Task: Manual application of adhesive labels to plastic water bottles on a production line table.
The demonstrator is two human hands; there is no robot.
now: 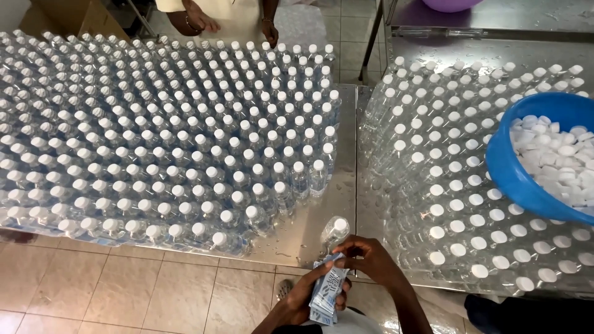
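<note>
Down at the table's (346, 154) near edge, a stack of labels (326, 291) sits gripped in the left hand (309, 295), while the right hand (370, 258) pinches its top, perhaps one label. Just above stands a lone bottle (335, 231), between massed capped bottles (161, 136) and a blue bowl of caps (544, 158).
</note>
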